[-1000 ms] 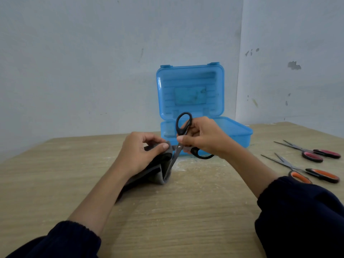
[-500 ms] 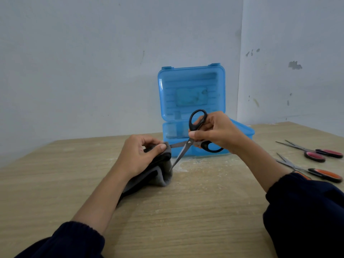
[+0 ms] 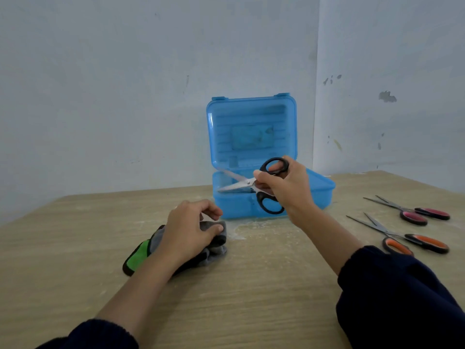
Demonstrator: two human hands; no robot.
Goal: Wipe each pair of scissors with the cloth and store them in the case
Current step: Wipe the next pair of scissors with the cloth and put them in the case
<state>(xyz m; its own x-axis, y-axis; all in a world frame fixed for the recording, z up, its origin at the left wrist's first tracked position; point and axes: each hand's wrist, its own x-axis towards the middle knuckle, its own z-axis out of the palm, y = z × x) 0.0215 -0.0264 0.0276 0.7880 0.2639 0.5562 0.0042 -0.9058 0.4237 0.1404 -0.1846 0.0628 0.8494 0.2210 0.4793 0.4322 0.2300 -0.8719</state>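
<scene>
My right hand [image 3: 289, 187] grips black-handled scissors [image 3: 241, 183] by the handles, blades spread apart and pointing left over the front of the open blue case [image 3: 317, 195]. The case lid [image 3: 251, 129] stands upright against the wall. My left hand [image 3: 188, 233] rests on a grey cloth [image 3: 214, 245] with a green and black patch, lying on the wooden table left of the case. Two more pairs lie at the right: pink-handled scissors [image 3: 412, 212] and, nearer to me, orange-handled scissors [image 3: 402, 238].
The wooden table [image 3: 251, 298] meets a pale wall behind the case, with a wall corner just right of the lid. A patch of white dust lies on the table in front of the case.
My right hand has lifted the black scissors out of the cloth and carried them right and back to the case, turning the blades to point left. My left hand has lowered the cloth flat.
</scene>
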